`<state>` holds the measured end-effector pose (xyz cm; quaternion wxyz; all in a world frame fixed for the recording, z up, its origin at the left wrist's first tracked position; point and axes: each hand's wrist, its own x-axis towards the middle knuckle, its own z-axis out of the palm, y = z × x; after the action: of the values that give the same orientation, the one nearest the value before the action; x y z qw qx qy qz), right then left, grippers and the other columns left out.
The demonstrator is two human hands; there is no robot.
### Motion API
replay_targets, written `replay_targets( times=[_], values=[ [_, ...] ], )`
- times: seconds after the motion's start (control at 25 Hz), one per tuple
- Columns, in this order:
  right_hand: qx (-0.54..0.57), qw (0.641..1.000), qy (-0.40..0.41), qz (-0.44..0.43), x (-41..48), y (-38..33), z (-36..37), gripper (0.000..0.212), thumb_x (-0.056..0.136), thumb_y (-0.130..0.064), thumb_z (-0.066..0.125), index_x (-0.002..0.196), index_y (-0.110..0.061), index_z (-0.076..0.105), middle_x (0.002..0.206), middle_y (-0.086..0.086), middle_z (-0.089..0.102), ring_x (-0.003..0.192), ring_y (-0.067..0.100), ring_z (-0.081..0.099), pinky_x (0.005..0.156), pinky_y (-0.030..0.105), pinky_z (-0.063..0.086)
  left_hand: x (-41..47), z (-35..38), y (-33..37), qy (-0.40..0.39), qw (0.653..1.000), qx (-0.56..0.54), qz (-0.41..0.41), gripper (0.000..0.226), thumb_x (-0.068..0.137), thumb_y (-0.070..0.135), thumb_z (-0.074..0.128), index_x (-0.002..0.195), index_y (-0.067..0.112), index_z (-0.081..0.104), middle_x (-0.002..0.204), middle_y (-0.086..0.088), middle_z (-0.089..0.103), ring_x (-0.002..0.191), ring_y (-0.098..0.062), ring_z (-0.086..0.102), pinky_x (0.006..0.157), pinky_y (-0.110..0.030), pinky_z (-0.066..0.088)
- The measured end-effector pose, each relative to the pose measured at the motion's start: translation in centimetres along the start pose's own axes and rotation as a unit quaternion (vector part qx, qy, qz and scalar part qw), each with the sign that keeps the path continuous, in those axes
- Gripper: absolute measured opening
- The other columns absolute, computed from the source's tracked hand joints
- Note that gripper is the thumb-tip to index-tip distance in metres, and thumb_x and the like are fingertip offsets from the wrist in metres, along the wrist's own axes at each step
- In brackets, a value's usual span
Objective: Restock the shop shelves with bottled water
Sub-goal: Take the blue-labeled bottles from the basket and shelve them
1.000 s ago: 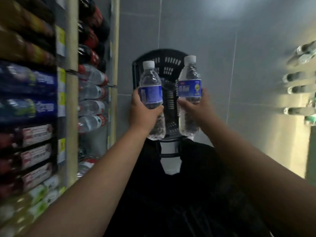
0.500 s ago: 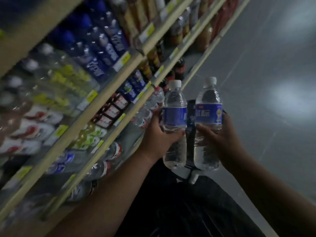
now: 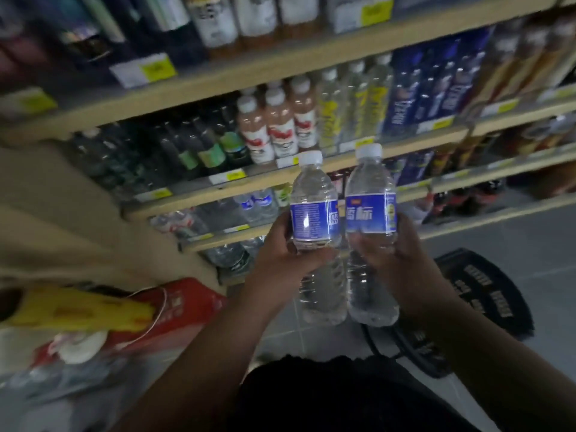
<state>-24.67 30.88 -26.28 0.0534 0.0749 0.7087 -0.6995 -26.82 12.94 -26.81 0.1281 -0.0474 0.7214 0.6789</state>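
I hold two clear water bottles with white caps and blue labels upright, side by side and touching. My left hand point(image 3: 277, 263) grips the left bottle point(image 3: 314, 213) around its middle. My right hand point(image 3: 402, 260) grips the right bottle point(image 3: 371, 210) the same way. Both bottles are in front of the shop shelves point(image 3: 280, 179), at the level of the lower tiers. A low shelf behind my left hand holds similar small water bottles point(image 3: 258, 204) with blue labels.
The upper shelves are packed with drinks of many kinds and carry yellow price tags point(image 3: 156, 70). A black plastic basket point(image 3: 486, 294) lies on the grey tiled floor to the right. Red and yellow packages point(image 3: 124, 313) sit at the lower left.
My view has swung from the floor and basket round to face the shelves. Both hands keep their bottles, now held in front of the lower shelves.
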Motion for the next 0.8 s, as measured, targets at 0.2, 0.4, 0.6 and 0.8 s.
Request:
replay_targets(
  times=[0.2,0.4,0.6,0.8],
  values=[
    [-0.010,0.997,-0.070,-0.011,-0.1,-0.6,12.3,0.046,0.086,-0.028,0.070,0.127,-0.024,0.048,0.112,-0.004,0.067,0.096,0.012,0.069,0.077,0.033,0.057,-3.1,-12.2,-0.7,0.037,0.999,-0.016,0.018,0.058,0.073,-0.010,0.075,0.118,0.024,0.061,0.106,0.004,0.072,0.095,-0.013,0.069,0.076,-0.024,0.055],
    [-0.004,0.993,-0.116,0.025,-0.1,0.6,23.3,0.049,0.085,-0.030,0.072,0.129,-0.030,0.048,0.113,-0.009,0.067,0.099,0.011,0.068,0.078,0.034,0.058,-5.0,-23.0,-2.8,0.055,0.998,-0.030,0.003,0.049,0.074,-0.007,0.076,0.110,0.022,0.061,0.095,0.009,0.073,0.089,-0.005,0.068,0.068,-0.017,0.053],
    [-0.023,0.985,-0.154,0.070,1.1,3.1,28.8,0.041,0.081,-0.011,0.070,0.117,-0.017,0.052,0.101,0.010,0.068,0.091,0.031,0.066,0.075,0.038,0.055,-4.9,-28.8,-6.9,0.073,0.994,-0.063,-0.056,0.054,0.066,0.013,0.082,0.116,0.021,0.062,0.109,-0.002,0.071,0.101,-0.019,0.067,0.075,-0.027,0.056],
    [-0.043,0.975,-0.177,0.129,3.6,5.7,30.4,0.044,0.079,-0.004,0.072,0.113,-0.022,0.052,0.090,-0.001,0.069,0.075,0.008,0.066,0.062,0.019,0.052,-3.5,-29.8,-10.6,0.098,0.986,-0.083,-0.102,0.045,0.074,0.007,0.079,0.115,0.018,0.064,0.110,-0.009,0.069,0.102,-0.032,0.066,0.082,-0.046,0.057]
  ],
)
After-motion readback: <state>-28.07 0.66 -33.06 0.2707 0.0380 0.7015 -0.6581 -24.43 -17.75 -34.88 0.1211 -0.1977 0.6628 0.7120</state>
